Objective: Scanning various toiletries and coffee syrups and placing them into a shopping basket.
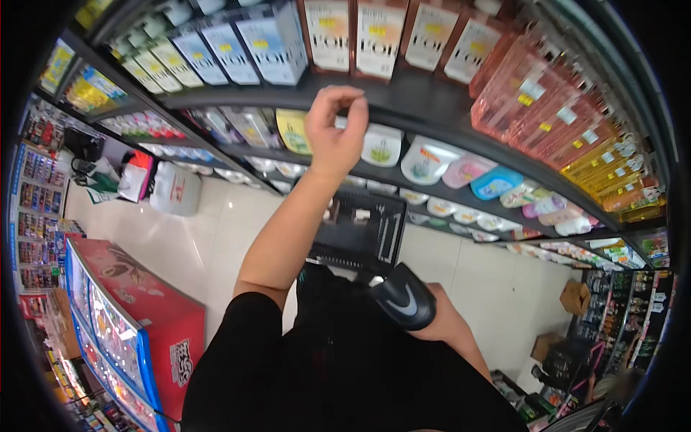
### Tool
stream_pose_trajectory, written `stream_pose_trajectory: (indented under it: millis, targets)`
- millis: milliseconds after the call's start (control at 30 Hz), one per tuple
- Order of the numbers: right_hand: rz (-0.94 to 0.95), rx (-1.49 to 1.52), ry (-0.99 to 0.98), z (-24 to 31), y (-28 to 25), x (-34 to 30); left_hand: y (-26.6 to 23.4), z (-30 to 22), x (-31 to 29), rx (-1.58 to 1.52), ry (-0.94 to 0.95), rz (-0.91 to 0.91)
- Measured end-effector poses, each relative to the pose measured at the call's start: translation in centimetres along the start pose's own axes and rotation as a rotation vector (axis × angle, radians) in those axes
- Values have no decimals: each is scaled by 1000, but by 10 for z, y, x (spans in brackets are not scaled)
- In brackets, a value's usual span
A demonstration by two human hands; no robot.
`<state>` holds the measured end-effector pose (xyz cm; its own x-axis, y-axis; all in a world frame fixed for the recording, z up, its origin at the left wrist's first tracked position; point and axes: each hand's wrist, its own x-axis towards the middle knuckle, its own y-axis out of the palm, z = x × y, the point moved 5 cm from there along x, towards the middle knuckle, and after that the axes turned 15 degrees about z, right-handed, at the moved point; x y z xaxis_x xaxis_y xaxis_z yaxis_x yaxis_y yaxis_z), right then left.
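Note:
My left hand [335, 133] is raised in front of the black shelf edge [417, 93]. Its fingers are loosely curled, with a gap inside the curl and nothing held. Above it stand orange-brown boxed bottles [358, 36] and blue-and-white boxes [273, 47]. Just below, a yellow-labelled pack [294, 131] and a white bottle with a green leaf picture [382, 146] sit on the lower shelf. Low by my body, my right hand [448, 322] is closed around a black handheld barcode scanner [404, 297] with a grey curved mark. The scanner's body hides most of those fingers.
A black basket [394, 237] with a few small items stands below the shelves. Pink packs [536, 97] and coloured bottles [497, 183] fill the shelves at right. At left are a red-and-blue display unit [169, 317] and a white jerrycan [175, 189] on the tiled floor.

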<state>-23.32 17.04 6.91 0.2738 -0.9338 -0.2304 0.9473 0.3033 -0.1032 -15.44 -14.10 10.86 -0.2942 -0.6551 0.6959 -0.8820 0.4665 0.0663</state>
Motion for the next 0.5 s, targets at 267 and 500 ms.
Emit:
stream_pose_trajectory:
  millis: [267, 500]
  targets:
    - [-163, 29, 28, -9, 3, 7, -157, 192, -353, 494, -1061, 306]
    - [-181, 30, 228, -19, 17, 24, -130, 243, -448, 390, -1648, 772]
